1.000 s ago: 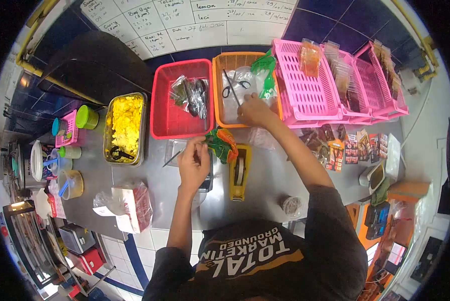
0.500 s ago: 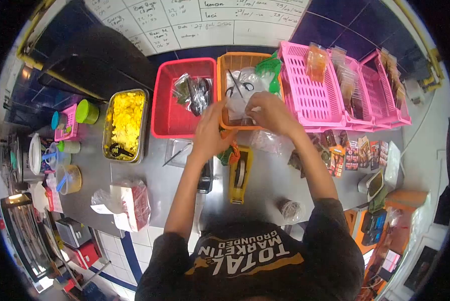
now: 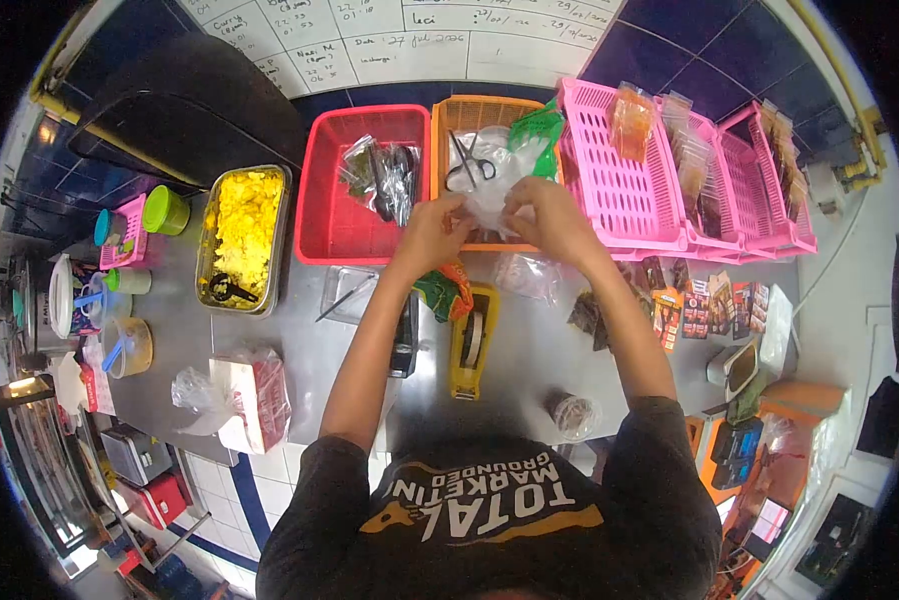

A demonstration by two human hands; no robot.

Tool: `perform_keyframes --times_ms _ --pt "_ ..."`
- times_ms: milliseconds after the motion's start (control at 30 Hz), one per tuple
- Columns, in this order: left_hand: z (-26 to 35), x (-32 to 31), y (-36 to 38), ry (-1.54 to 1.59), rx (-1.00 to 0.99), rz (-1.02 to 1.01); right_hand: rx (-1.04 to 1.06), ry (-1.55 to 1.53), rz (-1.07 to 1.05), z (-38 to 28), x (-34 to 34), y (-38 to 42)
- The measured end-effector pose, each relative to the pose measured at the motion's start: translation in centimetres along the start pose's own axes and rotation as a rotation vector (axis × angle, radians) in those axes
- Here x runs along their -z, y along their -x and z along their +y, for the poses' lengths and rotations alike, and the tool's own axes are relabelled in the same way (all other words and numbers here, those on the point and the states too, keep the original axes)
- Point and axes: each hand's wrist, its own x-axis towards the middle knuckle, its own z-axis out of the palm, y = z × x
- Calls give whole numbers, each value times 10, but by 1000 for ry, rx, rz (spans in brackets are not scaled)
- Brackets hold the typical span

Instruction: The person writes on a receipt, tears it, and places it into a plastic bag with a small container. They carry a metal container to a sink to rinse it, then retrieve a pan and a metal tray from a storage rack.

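Note:
Both hands are at the front of an orange basket (image 3: 484, 103). My left hand (image 3: 434, 235) has its fingertips pinched on the near left edge of a clear plastic bag (image 3: 493, 200). My right hand (image 3: 549, 218) pinches the same bag from the right. Black scissors (image 3: 471, 166) lie in the basket behind the bag, beside a green packet (image 3: 536, 132). Below my left hand, an orange and green packet (image 3: 445, 291) rests on the steel table, next to a yellow tape dispenser (image 3: 472, 345).
A red basket (image 3: 314, 185) with wrapped cutlery stands left of the orange one, pink baskets (image 3: 619, 180) right. Further left is a tray of yellow food (image 3: 244, 235). A plastic cup (image 3: 574, 415) and a bagged box (image 3: 254, 400) lie near the front edge.
My left hand has moved to the bag, and my right hand has shifted slightly right. The bag is now raised and bunched between them, and the scissors lie more in the open.

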Motion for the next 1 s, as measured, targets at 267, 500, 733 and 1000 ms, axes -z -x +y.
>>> perform_keyframes --times_ms 267,500,733,1000 --pt "14 15 -58 336 -76 99 -103 -95 213 -6 42 -34" --pt "42 39 -100 436 -105 79 -105 -133 259 9 79 -66" --pt "79 52 -120 420 -238 80 -216 -504 201 15 112 -89" --pt "110 60 -124 336 -406 35 -268 -559 -106 8 146 -97"
